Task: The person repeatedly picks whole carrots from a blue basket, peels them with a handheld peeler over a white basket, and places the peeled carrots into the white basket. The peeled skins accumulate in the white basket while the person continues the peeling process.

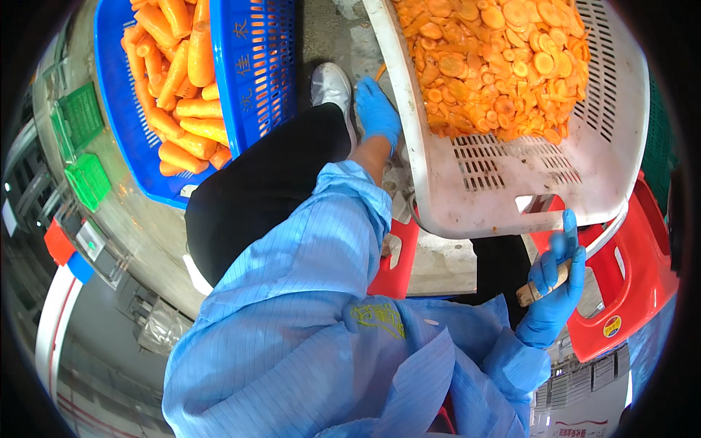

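Observation:
My left hand (378, 112), in a blue glove, reaches down between the two baskets, close to a white shoe. A thin orange carrot piece (381, 71) shows right at its fingertips; whether the fingers grip it I cannot tell. My right hand (556, 290), also gloved in blue, is closed around a short wooden handle (543, 284) below the white basket's rim, with a finger stretched out to that rim. No blade can be made out. Carrot slices and scraps (498, 71) are heaped in the white plastic basket (476, 213). Peeled whole carrots (175, 71) fill much of the blue plastic basket (223, 82).
Red plastic stools (651, 274) stand under and beside the white basket. My knee in black trousers lies against the blue basket. Green crates (87, 180) rest on the floor at far left. Another green basket (660, 142) is at the right edge.

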Tool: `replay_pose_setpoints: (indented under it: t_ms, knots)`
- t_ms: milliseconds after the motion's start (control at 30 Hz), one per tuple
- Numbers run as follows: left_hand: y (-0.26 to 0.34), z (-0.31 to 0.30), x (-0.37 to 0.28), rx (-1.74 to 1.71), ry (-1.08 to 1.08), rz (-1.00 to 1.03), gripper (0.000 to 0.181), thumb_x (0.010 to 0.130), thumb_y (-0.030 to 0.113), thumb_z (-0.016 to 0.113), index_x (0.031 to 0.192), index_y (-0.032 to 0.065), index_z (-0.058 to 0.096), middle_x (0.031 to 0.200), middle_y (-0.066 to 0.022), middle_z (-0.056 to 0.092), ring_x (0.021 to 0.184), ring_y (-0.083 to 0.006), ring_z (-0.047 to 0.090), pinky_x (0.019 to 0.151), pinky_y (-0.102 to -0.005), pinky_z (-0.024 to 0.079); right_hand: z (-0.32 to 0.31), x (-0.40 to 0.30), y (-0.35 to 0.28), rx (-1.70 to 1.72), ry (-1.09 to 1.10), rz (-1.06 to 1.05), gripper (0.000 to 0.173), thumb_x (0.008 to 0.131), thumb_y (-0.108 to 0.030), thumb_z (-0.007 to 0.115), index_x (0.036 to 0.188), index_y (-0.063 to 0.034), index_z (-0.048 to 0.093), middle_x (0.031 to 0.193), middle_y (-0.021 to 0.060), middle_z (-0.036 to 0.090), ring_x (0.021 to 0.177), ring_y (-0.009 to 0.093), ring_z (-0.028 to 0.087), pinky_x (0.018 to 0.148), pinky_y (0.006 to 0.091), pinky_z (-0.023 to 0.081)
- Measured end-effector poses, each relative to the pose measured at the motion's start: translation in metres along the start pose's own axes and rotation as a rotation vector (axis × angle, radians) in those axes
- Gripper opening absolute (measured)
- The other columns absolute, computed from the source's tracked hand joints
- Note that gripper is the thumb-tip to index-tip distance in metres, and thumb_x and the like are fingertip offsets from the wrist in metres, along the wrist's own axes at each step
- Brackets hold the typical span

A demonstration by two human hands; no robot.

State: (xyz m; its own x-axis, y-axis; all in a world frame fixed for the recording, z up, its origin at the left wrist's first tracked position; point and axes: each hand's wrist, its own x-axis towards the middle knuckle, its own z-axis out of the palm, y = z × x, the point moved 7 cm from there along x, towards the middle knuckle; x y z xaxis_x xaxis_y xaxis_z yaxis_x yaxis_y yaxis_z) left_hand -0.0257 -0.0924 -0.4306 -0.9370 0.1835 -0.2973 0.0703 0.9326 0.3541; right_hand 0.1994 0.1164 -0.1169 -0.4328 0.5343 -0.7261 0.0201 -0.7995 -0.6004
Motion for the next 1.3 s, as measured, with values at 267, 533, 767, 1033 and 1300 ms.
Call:
replay_pose_setpoints:
  t_ms: [267,533,767,1033,1300]
  knots:
    - [0.035,-0.015,-0.03,0.041,-0.238,0.236,0.045,0.089,0.02,0.048,0.131,0.0051,0.04,0.135,-0.0211,0.034,0.121,-0.0406,0.037,0.096,-0.0437,0.037,0.003,0.004,0.006,-0.002,-0.015,0.012,0.051,0.098,-0.026,0.04,0.139,0.0035,0.029,0.098,0.0077,0.059,0.047,0.003,0.035,0.037,0.0155,0.033]
    - [0.042,-0.001,0.004,-0.66,-0.513,-0.187,0.054,0.093,0.031,0.037,0.142,0.0123,0.025,0.143,-0.0157,0.029,0.13,-0.0335,0.029,0.105,-0.0448,0.027,0.0,-0.002,0.002,-0.025,-0.02,-0.008,0.051,0.099,-0.024,0.037,0.14,0.0047,0.026,0.103,0.0117,0.06,0.048,0.003,0.04,0.04,0.0154,0.037]
    - [0.006,0.028,-0.097,0.083,-0.489,0.325,0.058,0.09,0.027,0.042,0.14,0.0021,0.029,0.138,-0.0177,0.037,0.129,-0.0311,0.029,0.107,-0.0425,0.022,0.004,-0.01,0.0,0.001,-0.057,-0.012,0.052,0.099,-0.025,0.039,0.14,0.0052,0.026,0.106,0.0121,0.06,0.048,0.003,0.039,0.041,0.0158,0.037]
    - [-0.03,0.045,-0.141,0.157,-0.575,0.373,0.051,0.086,0.021,0.048,0.13,-0.0009,0.038,0.127,-0.0192,0.044,0.116,-0.031,0.038,0.098,-0.0412,0.029,-0.007,-0.024,-0.018,-0.039,0.126,-0.12,0.054,0.097,-0.026,0.042,0.137,0.0062,0.029,0.1,0.0105,0.062,0.046,0.003,0.036,0.038,0.0154,0.034]
    - [-0.035,0.055,-0.111,0.129,-0.5,0.336,0.044,0.081,0.015,0.054,0.121,-0.0038,0.046,0.116,-0.0207,0.052,0.102,-0.0309,0.048,0.088,-0.04,0.037,-0.048,-0.042,-0.027,0.108,-0.067,-0.217,0.059,0.098,-0.032,0.038,0.138,0.0086,0.024,0.105,0.014,0.059,0.048,0.005,0.04,0.037,0.0168,0.037]
